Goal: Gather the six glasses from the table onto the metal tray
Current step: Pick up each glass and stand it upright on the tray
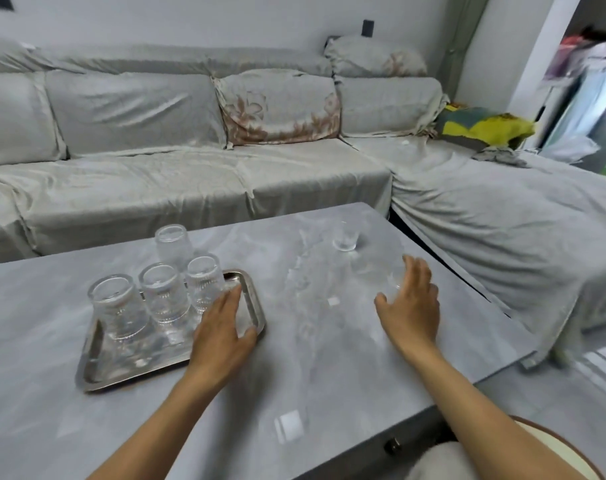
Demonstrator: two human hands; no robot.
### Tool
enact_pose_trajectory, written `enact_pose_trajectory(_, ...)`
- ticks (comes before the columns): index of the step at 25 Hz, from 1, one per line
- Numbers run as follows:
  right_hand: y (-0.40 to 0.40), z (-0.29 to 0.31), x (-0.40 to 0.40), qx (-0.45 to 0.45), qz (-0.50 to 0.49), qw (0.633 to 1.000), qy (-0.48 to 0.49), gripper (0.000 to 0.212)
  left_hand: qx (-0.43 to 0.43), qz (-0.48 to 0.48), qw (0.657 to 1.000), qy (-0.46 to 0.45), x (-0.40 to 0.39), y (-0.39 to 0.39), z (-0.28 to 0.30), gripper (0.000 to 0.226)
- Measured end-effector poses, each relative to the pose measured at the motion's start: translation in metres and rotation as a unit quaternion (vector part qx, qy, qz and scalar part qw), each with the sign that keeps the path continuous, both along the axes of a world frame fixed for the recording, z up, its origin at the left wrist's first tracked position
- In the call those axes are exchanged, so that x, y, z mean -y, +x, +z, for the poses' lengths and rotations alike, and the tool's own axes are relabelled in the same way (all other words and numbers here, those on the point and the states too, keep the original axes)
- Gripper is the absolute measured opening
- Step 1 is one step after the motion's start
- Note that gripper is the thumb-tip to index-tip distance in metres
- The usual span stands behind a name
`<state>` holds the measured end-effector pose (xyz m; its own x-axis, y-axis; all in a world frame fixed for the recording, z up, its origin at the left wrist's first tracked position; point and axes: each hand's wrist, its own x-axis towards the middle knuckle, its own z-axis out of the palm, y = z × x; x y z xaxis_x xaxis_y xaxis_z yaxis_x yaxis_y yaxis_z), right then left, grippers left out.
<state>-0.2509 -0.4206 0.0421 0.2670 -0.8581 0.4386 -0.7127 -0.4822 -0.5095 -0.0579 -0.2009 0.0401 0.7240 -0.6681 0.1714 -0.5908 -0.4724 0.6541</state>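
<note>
The metal tray (97, 372) lies on the left part of the grey table. Three clear ribbed glasses stand in a row on it: a left one (116, 306), a middle one (163, 292) and a right one (204, 280). A taller glass (172, 245) rises behind them; its foot is hidden, so I cannot tell if it is on the tray. A small glass (345, 237) stands alone on the table, far right. My left hand (225, 327) lies flat over the tray's right rim, holding nothing. My right hand (410, 299) hovers open, with a faint blurred glass (393, 280) at its fingertips.
The grey table (329, 358) ends at a front edge near my right forearm and a right edge next to the covered grey sofa (190, 188). Bright light patches reflect on the tabletop. A round stool (551, 441) sits at the bottom right.
</note>
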Motion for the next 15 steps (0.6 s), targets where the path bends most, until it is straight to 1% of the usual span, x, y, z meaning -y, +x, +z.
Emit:
enact_pose_trajectory(1,-0.006,-0.004,0.01,0.04,-0.03,0.998,0.029,0.086,0.009,-0.005,1.0,0.001,0.002,-0.002,-0.001,0.072)
enact_pose_trajectory(2,-0.009,-0.008,0.018,0.095,-0.046,0.991,0.086,0.091,0.015,-0.007,1.0,0.001,0.003,-0.003,-0.002,0.072)
enact_pose_trajectory(3,-0.01,-0.013,0.025,0.149,-0.046,0.975,0.159,0.095,0.017,-0.007,1.0,0.0,0.003,-0.002,-0.004,0.071)
enact_pose_trajectory(4,-0.009,-0.019,0.03,0.188,-0.033,0.955,0.227,0.096,0.015,-0.006,1.0,-0.001,0.001,0.001,-0.005,0.07)
enact_pose_trajectory(5,-0.009,-0.028,0.036,0.209,-0.021,0.939,0.271,0.092,0.011,-0.006,1.0,0.0,-0.002,0.003,-0.005,0.07)
enact_pose_trajectory(6,-0.011,-0.035,0.041,0.218,-0.024,0.932,0.289,0.086,0.011,-0.008,1.0,0.0,-0.006,0.004,-0.003,0.068)
enact_pose_trajectory(7,-0.013,-0.04,0.044,0.217,-0.034,0.931,0.292,0.08,0.013,-0.007,1.0,-0.002,-0.013,0.007,-0.002,0.066)
enact_pose_trajectory(9,-0.012,-0.042,0.044,0.189,-0.053,0.941,0.277,0.074,0.016,0.019,0.999,-0.027,-0.033,0.017,0.001,0.059)
enact_pose_trajectory(11,-0.001,-0.035,0.032,0.162,-0.042,0.951,0.26,0.073,0.006,0.086,0.994,-0.063,-0.063,0.034,0.0,0.05)
enact_pose_trajectory(13,0.02,-0.024,0.011,0.157,0.006,0.956,0.246,0.072,-0.013,0.171,0.981,-0.09,-0.098,0.057,-0.004,0.045)
enact_pose_trajectory(15,0.047,-0.005,-0.021,0.159,0.087,0.955,0.235,0.069,-0.029,0.231,0.97,-0.071,-0.129,0.077,-0.012,0.042)
